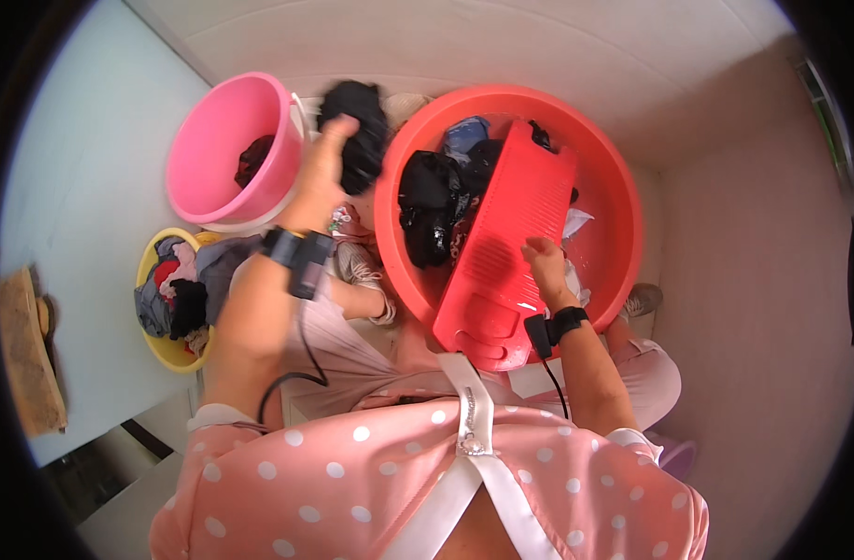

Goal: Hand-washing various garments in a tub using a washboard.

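Observation:
A bundled black garment [354,140], blurred by motion, hangs from my left hand [326,166] between a pink bucket [186,149] and a big red basin [623,187]. The fingers of that hand are closed on the cloth. Slanting across the basin lies a red washboard [513,210] with a ridged face. At its right edge rests my right hand [545,266], loosely bent, with nothing visible in it. Wet black clothes [429,201] and a blue piece of cloth [464,138] lie in the basin left of the board. White cloth [574,222] shows on its right.
Inside the pink bucket is a dark cloth [254,161]. A yellow basin [180,362] of mixed clothes stands at the left, below the bucket. My shoes [360,271] flank the red basin. Walls rise behind and at the right. A wooden object [30,350] is at the far left.

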Demonstrator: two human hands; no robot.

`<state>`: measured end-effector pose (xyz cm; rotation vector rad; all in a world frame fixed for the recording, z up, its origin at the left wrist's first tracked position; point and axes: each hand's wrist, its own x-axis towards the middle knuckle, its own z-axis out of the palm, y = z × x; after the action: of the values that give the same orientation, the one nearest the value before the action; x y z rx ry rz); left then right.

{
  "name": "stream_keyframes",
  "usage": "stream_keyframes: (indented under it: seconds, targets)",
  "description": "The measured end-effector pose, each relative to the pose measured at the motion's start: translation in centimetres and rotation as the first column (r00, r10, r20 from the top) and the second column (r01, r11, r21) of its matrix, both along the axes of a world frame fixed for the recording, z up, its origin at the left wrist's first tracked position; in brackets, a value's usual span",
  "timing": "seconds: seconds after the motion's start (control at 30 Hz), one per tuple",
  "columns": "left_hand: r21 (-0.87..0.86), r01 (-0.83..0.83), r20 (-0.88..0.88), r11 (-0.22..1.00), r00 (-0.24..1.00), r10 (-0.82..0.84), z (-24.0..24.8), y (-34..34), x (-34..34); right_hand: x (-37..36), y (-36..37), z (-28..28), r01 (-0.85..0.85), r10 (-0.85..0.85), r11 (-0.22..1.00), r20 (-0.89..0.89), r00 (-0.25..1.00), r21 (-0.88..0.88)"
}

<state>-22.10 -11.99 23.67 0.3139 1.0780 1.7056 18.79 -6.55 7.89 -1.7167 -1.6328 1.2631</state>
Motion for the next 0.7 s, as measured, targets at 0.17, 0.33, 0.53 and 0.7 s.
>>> stream_keyframes:
  seconds: [0.17, 0.33, 0.53, 0.7]
  targets:
    - [0.028, -0.415, -0.090, 0.909, 0.905, 0.416, 1.4, -3.6, -18.4, 2.8, -1.7, -1.3, 0.095, -0.041, 0.946, 0.178, 0.983, -0.311]
    - [-0.286, -0.626, -0.430, 0.726, 0.761, 0.486, -1.0, -2.0, -19.5, 11.1, -0.8, -5.5, 0.017, 0.081, 0.984, 0.528, 0.845, -0.177]
    - [-0.240, -0.170, -0.448, 0.956, 0.893, 0.047, -12.0, 1.7, -4.8, 12.0, 0.8, -6.0, 0.042, 0.086, 0.980, 0.606, 0.791, -0.194]
    - [-0.596, 0.233, -0.159, 0.769, 0.904, -0.397, -21.5, 1.1, 12.7, 11.4, 2.9, -6.2, 0.064, 0.079, 0.970, 0.554, 0.829, -0.235]
